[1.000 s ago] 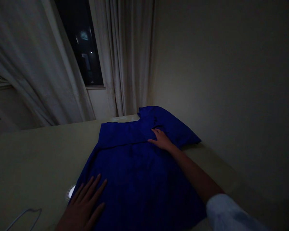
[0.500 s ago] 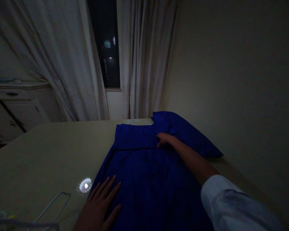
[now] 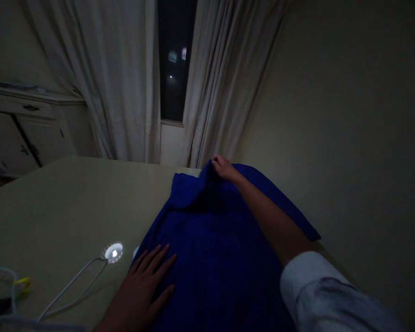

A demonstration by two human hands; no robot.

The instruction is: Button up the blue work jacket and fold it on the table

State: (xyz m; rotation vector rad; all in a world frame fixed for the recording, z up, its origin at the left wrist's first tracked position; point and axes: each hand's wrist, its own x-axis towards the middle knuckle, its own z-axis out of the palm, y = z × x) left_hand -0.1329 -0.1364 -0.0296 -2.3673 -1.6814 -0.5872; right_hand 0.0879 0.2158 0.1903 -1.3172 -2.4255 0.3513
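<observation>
Head view, right hand (image 3: 222,166) pinching blue cloth (image 3: 210,249), left hand (image 3: 142,283) spread on it; bright disc (image 3: 114,252), mark (image 3: 115,253) unclear

Pale curtains (image 3: 121,83) beside dark window (image 3: 175,60)

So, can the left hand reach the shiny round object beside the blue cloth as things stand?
Probably yes: the left hand rests on the blue cloth near the round object, with only a small pale thing at the cloth's edge between.
</observation>
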